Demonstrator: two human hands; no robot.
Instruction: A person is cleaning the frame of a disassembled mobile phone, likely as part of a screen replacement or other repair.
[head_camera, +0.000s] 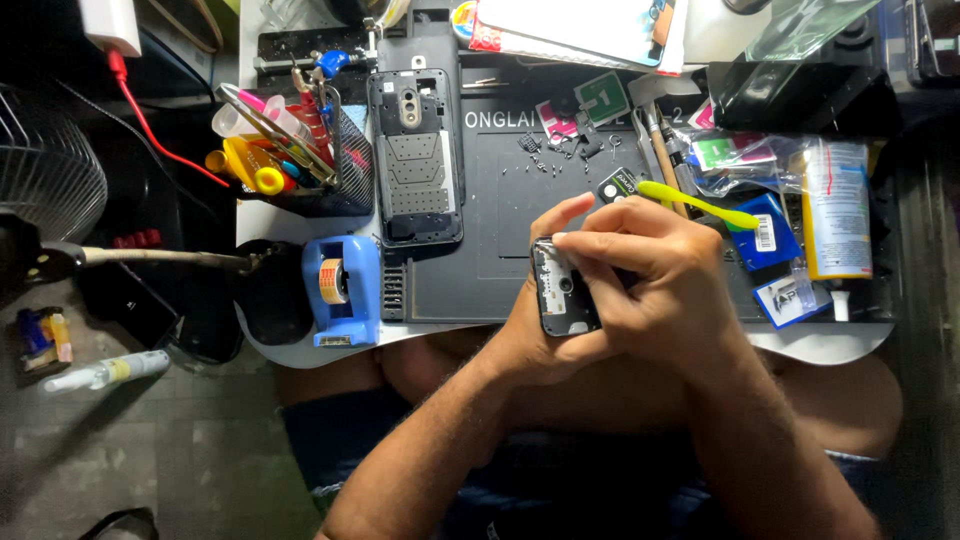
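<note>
Head view, item: opened phone (562, 290), held at 6 o'clock of the grey mat (480, 200).
Left hand (535, 335): clamped beneath it.
Right hand (655, 275): closed, fingertips pinched on its top edge.
Handling: judged light, rigid, fragile; edges to be gripped.
Rear cover (415, 155): at 10 o'clock.

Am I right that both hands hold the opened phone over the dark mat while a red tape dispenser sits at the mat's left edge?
Not quite. The tape dispenser is blue, not red, as the head view shows. The rest holds: left hand and right hand hold the opened phone over the dark mat.
</note>
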